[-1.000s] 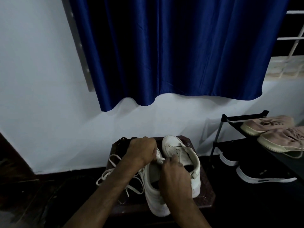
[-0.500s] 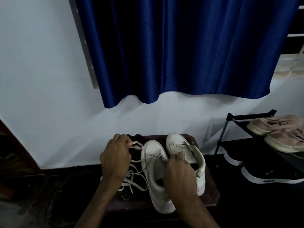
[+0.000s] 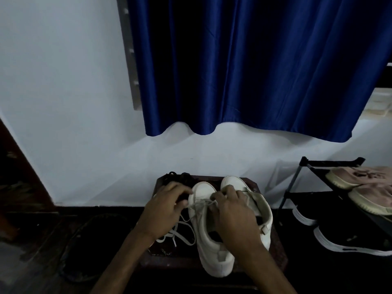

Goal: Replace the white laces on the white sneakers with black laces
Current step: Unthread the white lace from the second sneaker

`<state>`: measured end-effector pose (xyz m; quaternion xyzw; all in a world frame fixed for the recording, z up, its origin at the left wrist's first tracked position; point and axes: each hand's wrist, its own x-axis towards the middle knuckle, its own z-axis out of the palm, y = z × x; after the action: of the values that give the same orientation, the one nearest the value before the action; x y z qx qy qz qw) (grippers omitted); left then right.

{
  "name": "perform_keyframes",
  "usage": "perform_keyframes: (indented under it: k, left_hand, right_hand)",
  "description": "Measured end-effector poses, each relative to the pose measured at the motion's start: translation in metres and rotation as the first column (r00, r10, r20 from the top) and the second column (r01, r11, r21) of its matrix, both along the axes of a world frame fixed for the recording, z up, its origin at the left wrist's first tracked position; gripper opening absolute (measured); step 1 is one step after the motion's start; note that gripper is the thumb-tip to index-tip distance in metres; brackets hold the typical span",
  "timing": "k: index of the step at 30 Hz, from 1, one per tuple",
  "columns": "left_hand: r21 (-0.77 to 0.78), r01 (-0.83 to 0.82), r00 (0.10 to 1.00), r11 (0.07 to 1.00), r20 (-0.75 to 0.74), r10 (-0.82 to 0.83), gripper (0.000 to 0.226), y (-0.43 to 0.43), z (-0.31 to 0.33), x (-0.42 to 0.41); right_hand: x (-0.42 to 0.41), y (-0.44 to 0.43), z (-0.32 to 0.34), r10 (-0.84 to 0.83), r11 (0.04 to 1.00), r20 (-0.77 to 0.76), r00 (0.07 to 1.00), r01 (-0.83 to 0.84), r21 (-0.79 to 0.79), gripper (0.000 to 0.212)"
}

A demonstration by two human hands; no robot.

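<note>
On the dark tabletop (image 3: 251,182) stand two white sneakers. The left hand (image 3: 164,211) and right hand (image 3: 234,215), fingers curled, pinch the white lace (image 3: 199,203) across the left sneaker (image 3: 202,193), which touches the right sneaker (image 3: 265,217). Black laces (image 3: 180,177) lie behind, and a shoe rack (image 3: 331,162) stands to the right.

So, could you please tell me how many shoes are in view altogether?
6: two white sneakers on the dark stool, two pink shoes on the rack's top shelf, two black shoes lower down; others may be hidden.

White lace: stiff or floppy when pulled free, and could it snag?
Probably floppy: the white lace lies in limp loops on the stool. Likely very light, being thin and flat. It may drag where threaded through the sneaker.
</note>
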<state>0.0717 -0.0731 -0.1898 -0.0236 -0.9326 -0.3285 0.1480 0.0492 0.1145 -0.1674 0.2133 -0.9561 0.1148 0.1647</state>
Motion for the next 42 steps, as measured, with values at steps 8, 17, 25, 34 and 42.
perform_keyframes:
  k: [8,17,25,34,42]
  left_hand:
    - [-0.005,0.119,0.993,0.993,0.016,-0.119,0.032,0.006,-0.023,-0.018]
    - [0.163,0.167,0.985,0.972,-0.080,-0.156,0.064,0.021,-0.058,-0.017]
    - [0.155,0.096,0.982,0.983,-0.176,-0.068,0.055,0.028,-0.065,-0.012]
    - [0.181,0.104,0.984,0.978,-0.160,-0.075,0.058,0.026,-0.069,-0.012]
    - [0.186,0.089,0.983,0.978,-0.177,-0.056,0.056,0.026,-0.066,-0.011]
  right_hand:
    - [-0.028,-0.004,-0.010,0.130,0.990,0.163,0.978,-0.138,0.040,0.033]
    - [-0.030,-0.007,-0.017,0.095,0.980,0.074,0.993,-0.081,-0.180,0.008]
    - [-0.052,0.002,0.017,0.157,0.960,0.327,0.932,-0.067,-0.271,0.021]
    - [-0.071,-0.007,0.020,0.301,0.921,0.426,0.853,-0.376,0.103,0.021]
    - [-0.092,0.009,0.052,0.178,0.983,0.419,0.890,-0.181,-0.031,0.019]
